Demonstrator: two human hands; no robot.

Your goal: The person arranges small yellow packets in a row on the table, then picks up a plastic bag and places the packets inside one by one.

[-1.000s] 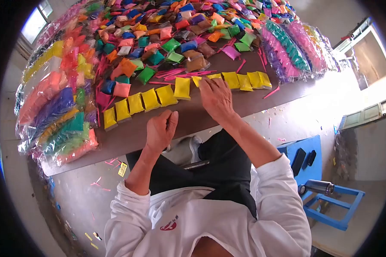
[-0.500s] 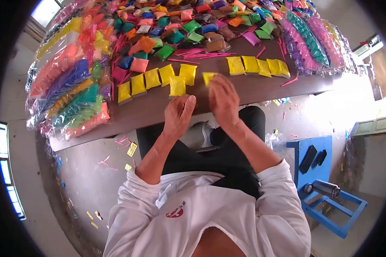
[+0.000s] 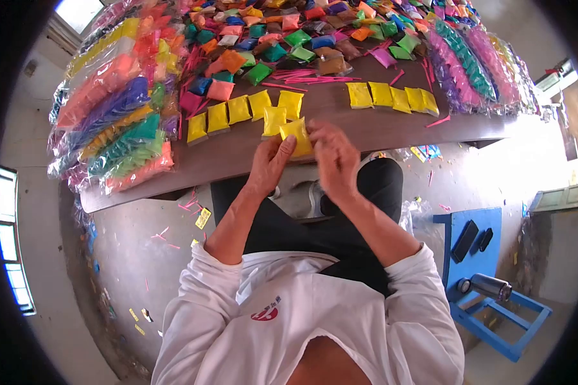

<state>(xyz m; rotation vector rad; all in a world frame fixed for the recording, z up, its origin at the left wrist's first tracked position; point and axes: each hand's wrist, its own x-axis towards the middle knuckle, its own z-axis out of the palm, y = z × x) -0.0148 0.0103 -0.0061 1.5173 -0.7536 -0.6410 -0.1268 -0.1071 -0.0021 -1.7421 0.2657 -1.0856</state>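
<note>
A small yellow packet [image 3: 296,139] is held over the table's near edge, between my two hands. My left hand [image 3: 270,165] grips its left side, thumb lying across the front. At its right edge, the curled fingers of my right hand [image 3: 336,158] pinch the packet near the upper corner; the fingertips are slightly blurred. Just behind it lies another yellow packet [image 3: 274,119], partly covering the one at its upper right [image 3: 291,102]. A row of several yellow packets [image 3: 239,110] runs to the left, and a second group [image 3: 382,95] lies to the right.
Many coloured packets [image 3: 297,38] and pink strips [image 3: 305,76] cover the back of the brown table [image 3: 359,131]. Large clear bags of packets stand at the left [image 3: 119,119] and right [image 3: 459,67]. A blue stool [image 3: 485,215] beside me carries a metal flask [image 3: 491,286] and dark objects.
My right hand has brought the yellow packet left and nearer to me, and my left hand has taken hold of it. The view has shifted slightly.
</note>
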